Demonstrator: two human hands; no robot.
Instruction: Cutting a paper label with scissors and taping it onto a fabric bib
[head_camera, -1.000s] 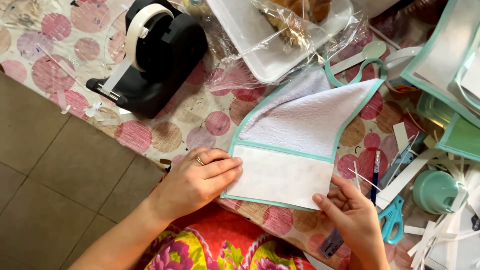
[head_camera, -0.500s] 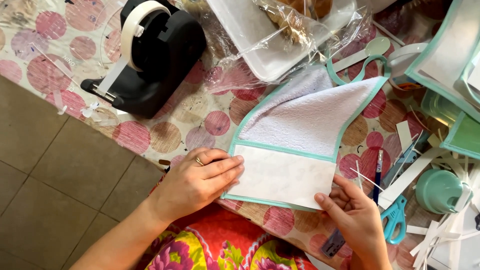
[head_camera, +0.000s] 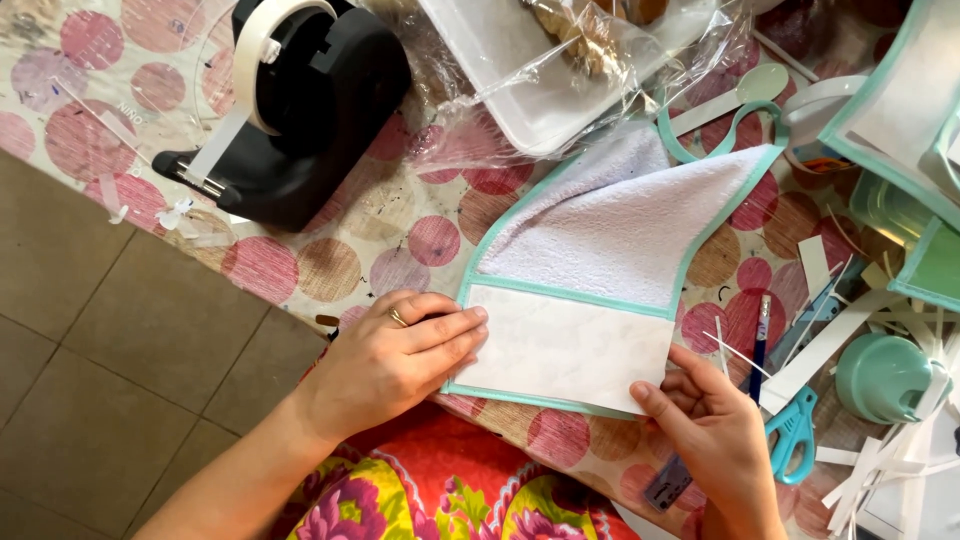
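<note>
Bib (head_camera: 610, 270) on table (head_camera: 330, 250), between left hand (head_camera: 400, 360) and right hand (head_camera: 715, 430). Tape dispenser (head_camera: 300, 110) behind left hand; tray (head_camera: 540, 70) behind bib. Scissors (head_camera: 793, 435), pencil (head_camera: 760, 335) and cup (head_camera: 880, 375) right of bib.

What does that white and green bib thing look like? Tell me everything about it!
The bib is white terry cloth, edged all round in mint-green trim, with a green neck loop at the top. It lies flat on the spotted tablecloth, tilted, with a smooth white pocket panel across its lower part. The left hand presses on the lower left edge, and the right hand pinches the lower right corner. Its top nearly meets a plastic-wrapped white tray.
</note>
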